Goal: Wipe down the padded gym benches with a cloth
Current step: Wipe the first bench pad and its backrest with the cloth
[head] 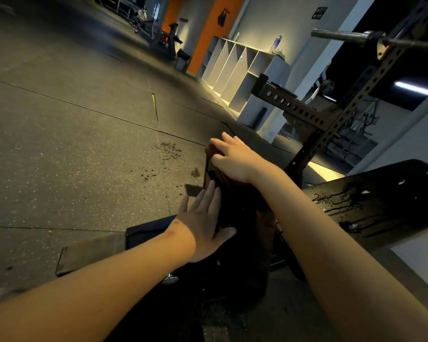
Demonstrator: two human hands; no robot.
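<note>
Dim gym light falls on a dark, narrow bench pad (232,208) low in the middle of the view, running away from the person. A brownish cloth (208,151) lies at its far end. The right hand (232,157) lies on top of the cloth with fingers spread and fairly straight, pressing rather than gripping. The left hand (205,218) is flat and uncurled against the pad's near left side, holding nothing.

To the right, a second pad (381,193) slopes upward, black and wet, with liquid running down it in thin streaks and a few pale nicks in its cover. On the speckled rubber floor (72,156) just left of the cloth sits a scatter of dark drops (169,150), probably liquid.

Beyond the right hand stand a power rack (336,119) with perforated steel members and a barbell (346,37) resting high on it. White cubby shelves (235,67) line the wall behind, with a spray bottle (277,43) on top.

As I judge it, the main risk is the cloth's position at the very end of the pad. A firm push outward could carry it off the edge and the palm with it, toward the rack steel close by. The streaks on the second pad may reach the floor before they are wiped. The drops already there could make footing slick.
</note>
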